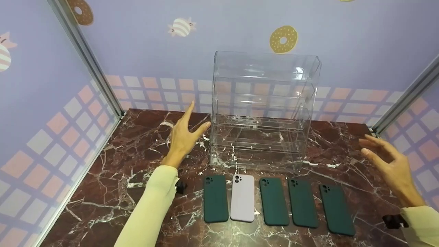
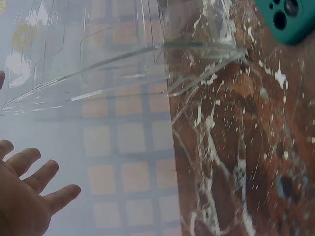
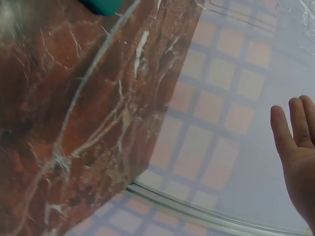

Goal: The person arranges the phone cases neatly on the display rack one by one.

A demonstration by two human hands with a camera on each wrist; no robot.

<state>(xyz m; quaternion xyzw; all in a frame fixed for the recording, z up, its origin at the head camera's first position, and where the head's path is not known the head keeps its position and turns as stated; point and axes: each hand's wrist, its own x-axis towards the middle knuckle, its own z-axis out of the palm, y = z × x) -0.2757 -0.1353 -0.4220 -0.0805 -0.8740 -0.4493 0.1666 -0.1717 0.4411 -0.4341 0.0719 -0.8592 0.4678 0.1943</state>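
A clear tiered plastic rack (image 1: 260,133) stands upright at the back middle of the marbled table. My left hand (image 1: 185,135) is just left of it, fingers spread and thumb pointing at its side; in the left wrist view the fingers (image 2: 37,167) extend beside the rack's edge (image 2: 123,54). Away to the right, my right hand (image 1: 392,164) hovers with nothing in it, fingers loosely extended. In front of the rack lies a row of phone cases: a dark green one (image 1: 216,199) at the left, a pale lilac one (image 1: 242,199) beside it, then three green ones (image 1: 275,202) further right.
A patterned back wall (image 1: 154,51) rises behind the table. Side panels with metal corner strips (image 1: 92,65) close in the left and right. The marbled tabletop (image 1: 113,185) extends left of the cases.
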